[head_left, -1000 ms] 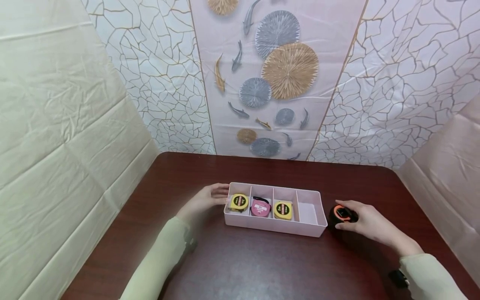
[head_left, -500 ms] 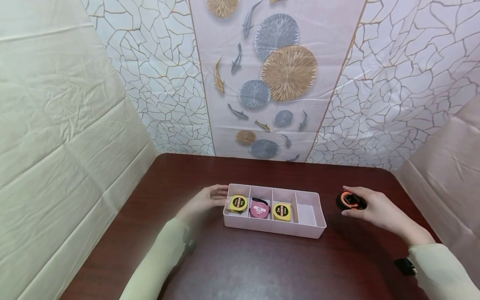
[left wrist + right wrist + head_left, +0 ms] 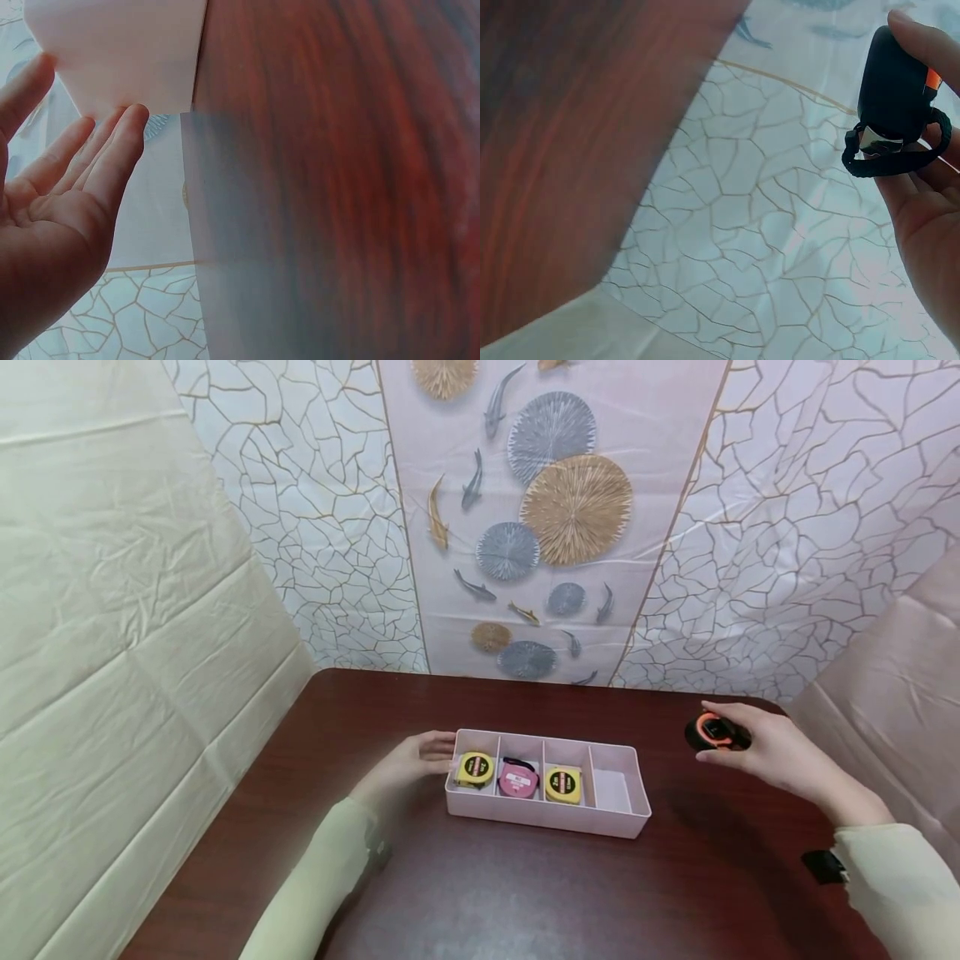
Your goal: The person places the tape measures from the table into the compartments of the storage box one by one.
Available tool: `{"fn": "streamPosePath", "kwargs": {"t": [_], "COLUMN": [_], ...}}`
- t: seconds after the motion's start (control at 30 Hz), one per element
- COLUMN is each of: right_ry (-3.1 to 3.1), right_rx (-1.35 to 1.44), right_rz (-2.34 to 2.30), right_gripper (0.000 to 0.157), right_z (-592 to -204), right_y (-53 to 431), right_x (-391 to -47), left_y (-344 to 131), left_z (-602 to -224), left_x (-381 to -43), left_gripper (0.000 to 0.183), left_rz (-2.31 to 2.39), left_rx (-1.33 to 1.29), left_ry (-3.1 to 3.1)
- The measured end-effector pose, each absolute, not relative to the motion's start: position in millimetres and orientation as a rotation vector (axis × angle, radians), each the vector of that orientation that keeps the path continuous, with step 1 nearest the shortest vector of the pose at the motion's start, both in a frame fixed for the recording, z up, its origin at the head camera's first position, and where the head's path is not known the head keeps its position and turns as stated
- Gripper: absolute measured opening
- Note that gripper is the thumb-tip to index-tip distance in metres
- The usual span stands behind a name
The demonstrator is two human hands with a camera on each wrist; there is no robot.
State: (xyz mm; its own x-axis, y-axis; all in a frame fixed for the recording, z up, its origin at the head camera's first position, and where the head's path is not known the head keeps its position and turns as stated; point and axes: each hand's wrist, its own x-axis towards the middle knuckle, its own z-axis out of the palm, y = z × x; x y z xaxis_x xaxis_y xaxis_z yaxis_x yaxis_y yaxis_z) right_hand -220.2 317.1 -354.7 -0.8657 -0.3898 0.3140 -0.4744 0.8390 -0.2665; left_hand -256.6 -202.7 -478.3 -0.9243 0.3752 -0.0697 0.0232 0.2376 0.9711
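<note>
My right hand (image 3: pixel 783 756) grips a black tape measure (image 3: pixel 710 732) with an orange ring, raised off the table at the right. Its black wrist strap (image 3: pixel 900 163) hangs in a loop in the right wrist view. A pale pink divided tray (image 3: pixel 540 814) lies on the table. From left to right its compartments hold a yellow tape measure (image 3: pixel 476 768), a pink tape measure (image 3: pixel 518 779) and another yellow tape measure (image 3: pixel 563 785); the rightmost is bare. The extended fingers of my left hand (image 3: pixel 408 762) touch the tray's left end, which the left wrist view shows close up.
The dark red-brown table (image 3: pixel 465 893) extends all around the tray. A patterned cloth (image 3: pixel 345 527) hangs behind it, and beige cloth walls (image 3: pixel 150 635) stand on both sides.
My right hand has carried the black tape measure up, away from me and a little to the right, away from the tray's right end. The left hand has stayed at the tray.
</note>
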Motion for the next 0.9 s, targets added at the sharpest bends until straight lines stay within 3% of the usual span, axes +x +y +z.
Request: {"fn": "streamPosePath", "kwargs": {"t": [0.9], "right_ry": [-2.715], "right_rx": [0.58], "right_rz": [0.537], "right_gripper": [0.08], "right_z": [-316], "right_y": [314], "right_x": [-228], "left_y": [-203], "left_z": [-483], "left_x": [-259], "left_gripper": [0.056], "left_rz": [1.748], "left_rx": [0.365], "left_ry": [2.215]}}
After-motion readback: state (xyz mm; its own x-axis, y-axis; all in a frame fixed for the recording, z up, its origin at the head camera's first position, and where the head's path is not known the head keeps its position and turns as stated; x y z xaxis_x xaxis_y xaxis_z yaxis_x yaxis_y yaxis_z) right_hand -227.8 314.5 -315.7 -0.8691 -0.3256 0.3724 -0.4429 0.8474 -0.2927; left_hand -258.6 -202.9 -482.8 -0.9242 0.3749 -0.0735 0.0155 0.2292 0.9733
